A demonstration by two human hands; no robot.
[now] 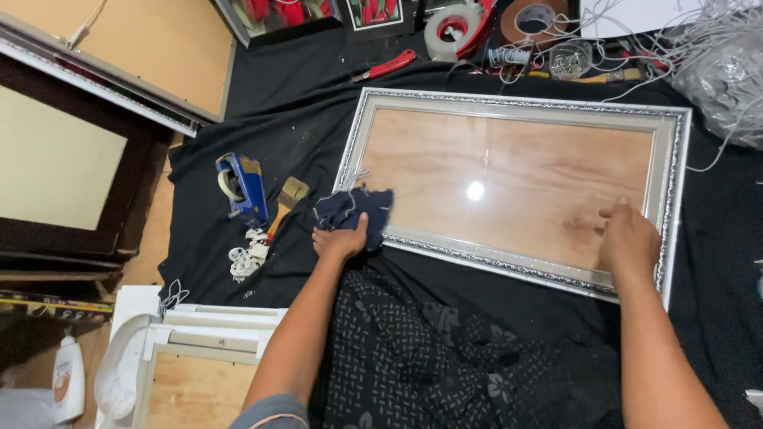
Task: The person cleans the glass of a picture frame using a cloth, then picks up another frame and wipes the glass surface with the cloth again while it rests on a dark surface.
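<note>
Left hand [340,241] clutching dark cloth [354,210] at silver frame [672,183] corner, right hand [628,236] flat

The frame [509,187] lies flat on the cloth [302,103] before me. My left hand [340,241] presses a rag [354,210] at its left corner; my right hand [628,238] rests on its right end. The tape dispenser [242,189] and brush [286,202] lie left of it.

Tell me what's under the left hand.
A dark blue cloth lies under the left hand, bunched on the silver frame's lower-left corner. That corner is covered, so it cannot be seen.
</note>
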